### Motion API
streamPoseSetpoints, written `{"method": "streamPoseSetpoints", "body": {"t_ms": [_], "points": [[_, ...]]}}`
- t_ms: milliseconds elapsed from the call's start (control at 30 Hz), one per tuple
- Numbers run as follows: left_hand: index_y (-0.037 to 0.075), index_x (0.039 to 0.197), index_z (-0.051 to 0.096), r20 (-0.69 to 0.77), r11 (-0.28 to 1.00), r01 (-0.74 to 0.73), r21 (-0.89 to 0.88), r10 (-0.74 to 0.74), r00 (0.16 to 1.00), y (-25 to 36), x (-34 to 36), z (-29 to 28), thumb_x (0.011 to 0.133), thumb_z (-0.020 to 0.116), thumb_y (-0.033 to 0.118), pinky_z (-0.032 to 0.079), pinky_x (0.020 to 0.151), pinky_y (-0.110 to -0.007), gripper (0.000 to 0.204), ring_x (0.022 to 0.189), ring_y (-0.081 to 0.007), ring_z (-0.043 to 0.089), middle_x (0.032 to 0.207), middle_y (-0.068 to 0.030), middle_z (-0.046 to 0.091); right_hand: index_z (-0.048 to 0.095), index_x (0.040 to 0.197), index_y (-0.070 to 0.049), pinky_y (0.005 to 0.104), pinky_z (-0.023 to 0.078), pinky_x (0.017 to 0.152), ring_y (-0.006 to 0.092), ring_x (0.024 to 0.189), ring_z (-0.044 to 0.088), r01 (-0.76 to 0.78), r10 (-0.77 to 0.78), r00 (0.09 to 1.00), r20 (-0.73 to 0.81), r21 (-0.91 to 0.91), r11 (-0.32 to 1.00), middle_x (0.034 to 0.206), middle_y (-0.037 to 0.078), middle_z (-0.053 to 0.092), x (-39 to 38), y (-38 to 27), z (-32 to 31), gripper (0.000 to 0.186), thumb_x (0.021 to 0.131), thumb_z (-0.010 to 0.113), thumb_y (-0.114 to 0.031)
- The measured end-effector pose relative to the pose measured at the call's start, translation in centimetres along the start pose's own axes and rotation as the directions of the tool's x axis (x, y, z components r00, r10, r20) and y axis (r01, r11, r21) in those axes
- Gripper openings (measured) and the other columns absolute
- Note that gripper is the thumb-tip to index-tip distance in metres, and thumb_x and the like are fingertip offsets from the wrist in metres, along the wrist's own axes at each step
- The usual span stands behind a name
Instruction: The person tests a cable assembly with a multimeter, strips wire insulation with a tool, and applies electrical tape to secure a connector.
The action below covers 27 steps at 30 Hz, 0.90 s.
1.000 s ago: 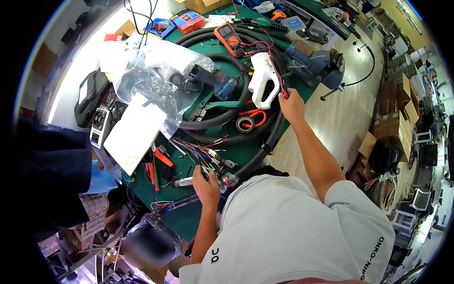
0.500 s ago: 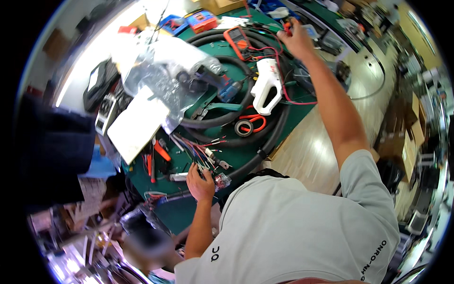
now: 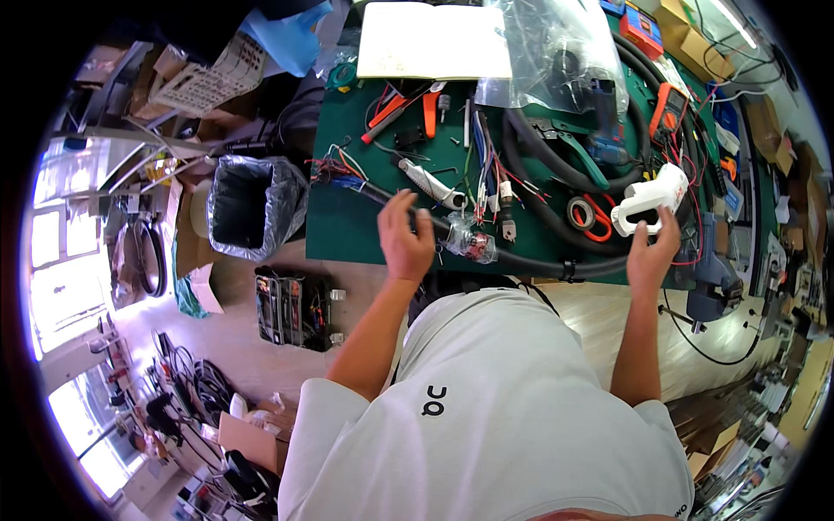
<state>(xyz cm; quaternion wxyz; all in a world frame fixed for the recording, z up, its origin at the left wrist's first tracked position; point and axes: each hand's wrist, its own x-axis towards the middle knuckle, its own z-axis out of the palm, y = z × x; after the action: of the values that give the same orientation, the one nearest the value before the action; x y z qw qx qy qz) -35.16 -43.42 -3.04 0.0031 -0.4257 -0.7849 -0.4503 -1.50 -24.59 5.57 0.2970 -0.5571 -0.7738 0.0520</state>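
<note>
My left hand [image 3: 405,243] is raised beside the thick black cable [image 3: 530,263] along the table's near edge, its fingers apart and nothing in them. A clear plastic wrap [image 3: 473,244] covers part of that cable close by. Just beyond lie a silver-handled utility knife [image 3: 427,183] and a fanned bundle of coloured wires [image 3: 492,165]. My right hand [image 3: 651,256] is at the near side of a white gun-shaped tool [image 3: 658,193] with a loop handle. Its thumb and fingers are spread and overlap the tool's edge; contact is unclear. Left of the tool are red-handled scissors [image 3: 603,227] and a black tape roll [image 3: 579,213].
An open notebook [image 3: 434,42] and clear plastic bag [image 3: 543,61] lie at the back. Coiled cable surrounds a blue drill [image 3: 608,146] and a green-handled crimper [image 3: 580,158]. An orange multimeter [image 3: 668,108] lies right; a lined bin [image 3: 254,208] stands left of the table.
My right hand has come back from the far right, by the multimeter leads, to the white tool. My left hand has lifted off the wires. The view has turned leftward.
</note>
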Motion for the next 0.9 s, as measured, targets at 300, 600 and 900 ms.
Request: {"method": "streamPoseSetpoints", "body": {"t_ms": [300,600,900], "points": [[-0.004,0.116,0.056,0.004,0.403,0.739,-0.540,-0.876,0.481,-8.6,5.9,-3.1,0.086,0.072,0.018,0.050,0.078,-0.031,0.041,0.092,-0.0190,0.060,0.110,-0.0120,0.061,0.061,0.120,0.000,0.0406,0.037,0.105,0.0331,0.122,0.050,-0.174,0.121,0.954,0.274,0.178,0.968,0.128,0.017,0.057,-3.4,-8.1,3.8,0.033,0.089,0.061,-0.009],[0.003,0.097,0.060,0.354,0.151,0.762,-0.630,-0.817,0.455,-11.2,8.4,-2.6,0.087,0.070,0.011,0.049,0.071,-0.029,0.016,0.078,-0.0135,0.059,0.091,-0.0036,0.062,0.065,0.111,0.000,0.0374,0.045,0.095,0.0291,0.108,0.059,-0.068,-0.081,0.889,0.450,0.304,0.950,0.112,0.014,0.066,-3.2,-16.0,6.3,0.023,0.090,0.060,-0.008],[0.009,0.109,0.059,0.618,-0.119,0.686,-0.718,-0.563,0.549,-12.3,8.3,-4.6,0.093,0.066,0.015,0.049,0.086,-0.035,0.018,0.089,-0.0146,0.059,0.096,-0.0033,0.062,0.065,0.111,0.000,0.0356,0.046,0.093,0.0292,0.106,0.060,0.036,-0.207,0.848,0.488,0.336,0.941,0.111,0.014,0.066,-2.8,-20.6,8.3,0.022,0.091,0.060,-0.008]]}}
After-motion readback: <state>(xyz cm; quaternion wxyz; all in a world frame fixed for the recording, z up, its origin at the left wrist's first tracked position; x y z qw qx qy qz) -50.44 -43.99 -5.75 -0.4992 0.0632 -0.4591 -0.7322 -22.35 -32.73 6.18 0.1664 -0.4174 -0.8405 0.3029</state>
